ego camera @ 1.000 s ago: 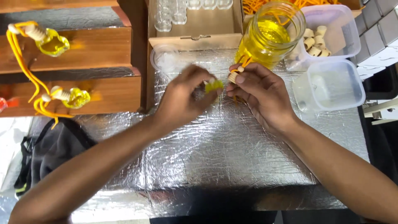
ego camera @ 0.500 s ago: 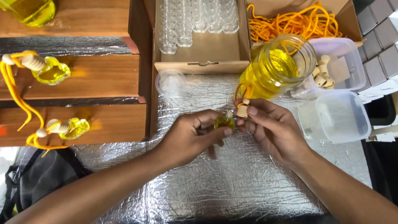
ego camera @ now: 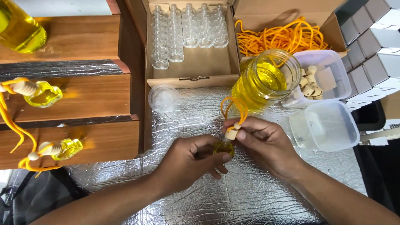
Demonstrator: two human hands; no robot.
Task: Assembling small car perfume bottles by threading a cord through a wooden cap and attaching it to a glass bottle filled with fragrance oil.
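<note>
left hand clamped around small yellow bottle over foil mat, near centre. right hand pinching wooden stopper with orange cord at bottle mouth. jar of yellow liquid just beyond, far right.

Ahead of our hands, the jar stands close, with the open tub and lid crowding the right. The box of vials blocks the far middle; a small round lid lies before it. Wooden shelves wall off the left. We find bare foil desk between lid and jar, and along the near edge.
</note>
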